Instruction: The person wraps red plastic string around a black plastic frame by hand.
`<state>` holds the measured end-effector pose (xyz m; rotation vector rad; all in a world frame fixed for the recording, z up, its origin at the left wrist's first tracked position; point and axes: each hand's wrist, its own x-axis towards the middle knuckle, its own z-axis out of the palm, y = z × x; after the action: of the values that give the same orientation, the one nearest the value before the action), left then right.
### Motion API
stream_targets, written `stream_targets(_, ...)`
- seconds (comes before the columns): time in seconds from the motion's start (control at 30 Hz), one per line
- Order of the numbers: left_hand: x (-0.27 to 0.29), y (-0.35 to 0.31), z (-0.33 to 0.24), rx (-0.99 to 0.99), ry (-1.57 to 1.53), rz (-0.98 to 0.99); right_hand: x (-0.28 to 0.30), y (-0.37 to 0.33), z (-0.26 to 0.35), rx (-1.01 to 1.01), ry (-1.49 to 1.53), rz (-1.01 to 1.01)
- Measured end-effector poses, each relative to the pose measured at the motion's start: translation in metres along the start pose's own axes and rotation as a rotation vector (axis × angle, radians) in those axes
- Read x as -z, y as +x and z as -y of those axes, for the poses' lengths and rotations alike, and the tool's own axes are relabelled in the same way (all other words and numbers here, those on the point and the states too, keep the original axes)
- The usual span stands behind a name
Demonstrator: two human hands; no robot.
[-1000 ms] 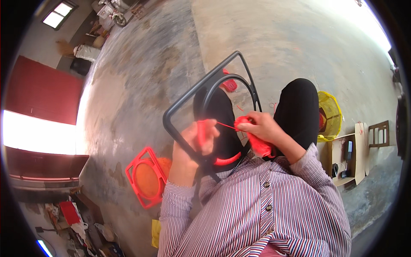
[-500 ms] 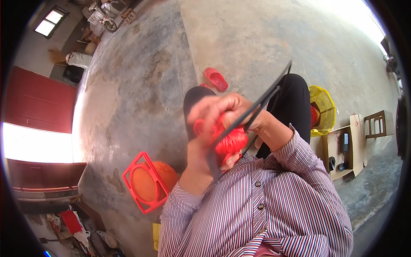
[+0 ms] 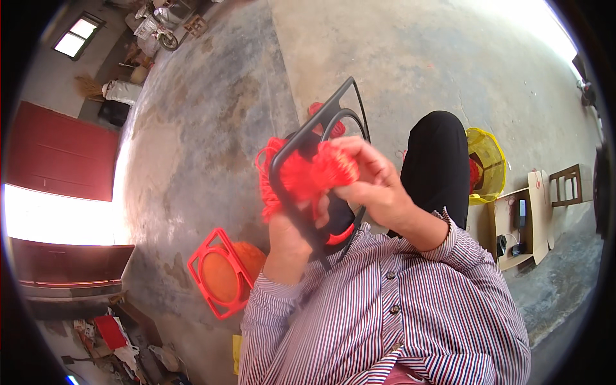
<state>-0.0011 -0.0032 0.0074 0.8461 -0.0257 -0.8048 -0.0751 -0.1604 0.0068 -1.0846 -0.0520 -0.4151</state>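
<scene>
A bundle of bright red cord [image 3: 296,174] passes across a black plastic frame [image 3: 282,151] with a ring inside it, held over my lap. My right hand [image 3: 378,183] pinches the bunched right end of the cord between thumb and fingers. Below the cord, my left hand [image 3: 290,240] wraps round the lower left side of the frame; part of its fingers is behind the frame and the cord. Loose red loops hang off the left side of the frame. The middle of the bundle is smeared by motion.
On the floor to my left, a red frame [image 3: 221,273] leans on an orange round object [image 3: 247,260]. A red slipper [image 3: 335,125] lies ahead. To my right stand a yellow mesh basket [image 3: 493,163], an open cardboard box [image 3: 539,212] and a small wooden stool [image 3: 568,186].
The black frame has swung leftward and now shows its ring more openly. The red cord bundle has stretched out across it, and my right hand has come off the left hand to the cord's right end.
</scene>
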Motion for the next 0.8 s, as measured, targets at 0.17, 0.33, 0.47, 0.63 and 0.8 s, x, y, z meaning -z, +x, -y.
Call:
stream_targets(0.17,0.007,-0.004,-0.013,-0.011,-0.067,0.069,0.029,0.015,0.037,0.041,0.541,-0.143)
stream_targets(0.33,0.035,0.002,-0.028,-0.008,-0.137,0.141,0.086,0.009,0.043,0.045,0.998,-0.045)
stream_targets(0.47,0.052,0.005,-0.037,0.02,-0.082,0.136,0.101,-0.021,0.011,-0.181,0.691,-0.086)
stream_targets(0.63,0.049,0.003,-0.041,0.088,-0.14,-0.007,0.129,-0.031,-0.042,-0.269,-0.188,-0.339)
stream_targets(0.8,0.051,-0.001,-0.042,0.164,-0.128,0.079,0.098,-0.033,-0.048,-0.237,-1.469,-0.051)
